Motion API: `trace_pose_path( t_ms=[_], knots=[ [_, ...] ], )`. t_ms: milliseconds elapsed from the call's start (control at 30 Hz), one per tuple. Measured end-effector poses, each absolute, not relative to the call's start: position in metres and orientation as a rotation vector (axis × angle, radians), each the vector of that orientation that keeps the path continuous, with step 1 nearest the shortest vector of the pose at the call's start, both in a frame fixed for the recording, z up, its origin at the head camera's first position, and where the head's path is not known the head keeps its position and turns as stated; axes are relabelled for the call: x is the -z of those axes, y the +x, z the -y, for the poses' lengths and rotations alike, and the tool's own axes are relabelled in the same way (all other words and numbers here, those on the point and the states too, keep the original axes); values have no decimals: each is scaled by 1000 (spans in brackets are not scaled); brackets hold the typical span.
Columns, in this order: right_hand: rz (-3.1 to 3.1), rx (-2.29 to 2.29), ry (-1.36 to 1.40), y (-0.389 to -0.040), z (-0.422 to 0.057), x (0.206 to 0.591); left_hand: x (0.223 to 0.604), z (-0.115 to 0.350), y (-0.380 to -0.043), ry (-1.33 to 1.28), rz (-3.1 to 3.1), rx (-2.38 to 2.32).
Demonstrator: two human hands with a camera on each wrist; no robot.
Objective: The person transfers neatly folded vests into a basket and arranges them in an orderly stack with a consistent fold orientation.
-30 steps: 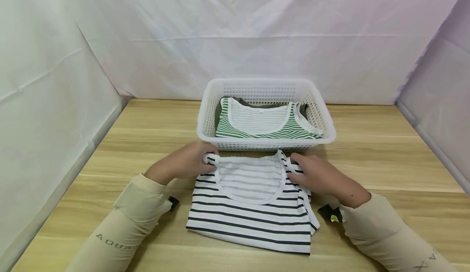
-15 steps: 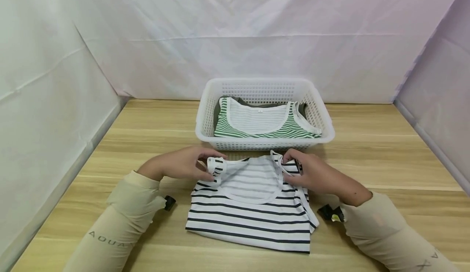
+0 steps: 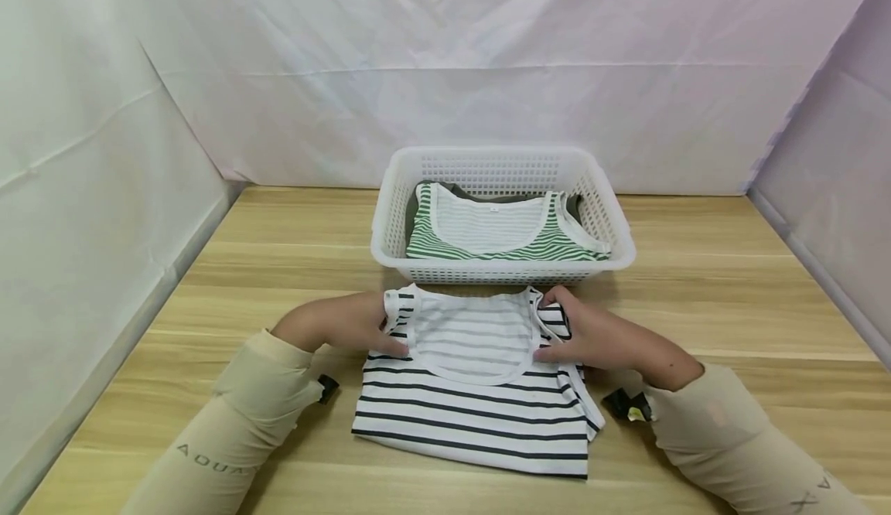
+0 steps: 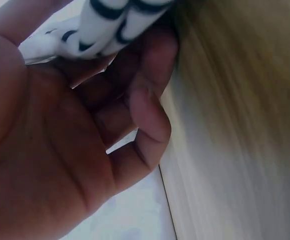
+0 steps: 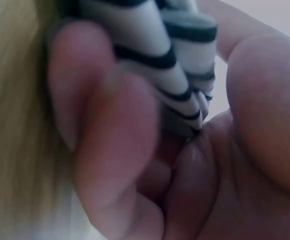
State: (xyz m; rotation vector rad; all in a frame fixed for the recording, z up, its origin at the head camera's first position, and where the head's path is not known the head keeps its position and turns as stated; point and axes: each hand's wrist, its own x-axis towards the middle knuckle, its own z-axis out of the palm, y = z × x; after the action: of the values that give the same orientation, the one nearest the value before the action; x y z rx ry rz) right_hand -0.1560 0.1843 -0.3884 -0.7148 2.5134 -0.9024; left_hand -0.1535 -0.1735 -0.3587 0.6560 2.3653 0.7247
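Observation:
A white tank top [image 3: 473,414] with black stripes lies folded on the table, its scooped neckline toward the basket. At its left shoulder strap, my left hand [image 3: 348,325] grips the cloth, thumb on top; in the left wrist view curled fingers [image 4: 152,112] reach under the striped fabric [image 4: 112,25]. My right hand [image 3: 602,337] grips the right shoulder strap in the same way. The right wrist view has its fingers [image 5: 117,145] curled below the bunched stripes [image 5: 149,55]. The fingertips are partly hidden by the cloth.
Just beyond the tank top stands a white plastic basket [image 3: 501,266]. Inside it lie a green-striped tank top [image 3: 452,244] and, beneath, a dark garment [image 3: 455,190]. White sheets [image 3: 445,105] hang behind and at both sides of the wooden table [image 3: 292,252].
My left hand loosened and lifted the left strap half a second ago, then took a new hold lower down with the strap laid flatter. My right hand shifted its thumb slightly toward the neckline.

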Motion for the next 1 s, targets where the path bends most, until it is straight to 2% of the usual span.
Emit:
trace_pose_path(
  t_ms=[333, 700, 1000],
  knots=[
    [-2576, 901, -782, -155, -180, 387, 359, 168, -146, 739, -2304, -783],
    [-2570, 993, -654, -160, -185, 389, 359, 163, -143, 791, -2295, -740],
    [-2502, 976, -753, -161, -187, 389, 360, 164, -144, 801, -2299, -735]
  ],
)
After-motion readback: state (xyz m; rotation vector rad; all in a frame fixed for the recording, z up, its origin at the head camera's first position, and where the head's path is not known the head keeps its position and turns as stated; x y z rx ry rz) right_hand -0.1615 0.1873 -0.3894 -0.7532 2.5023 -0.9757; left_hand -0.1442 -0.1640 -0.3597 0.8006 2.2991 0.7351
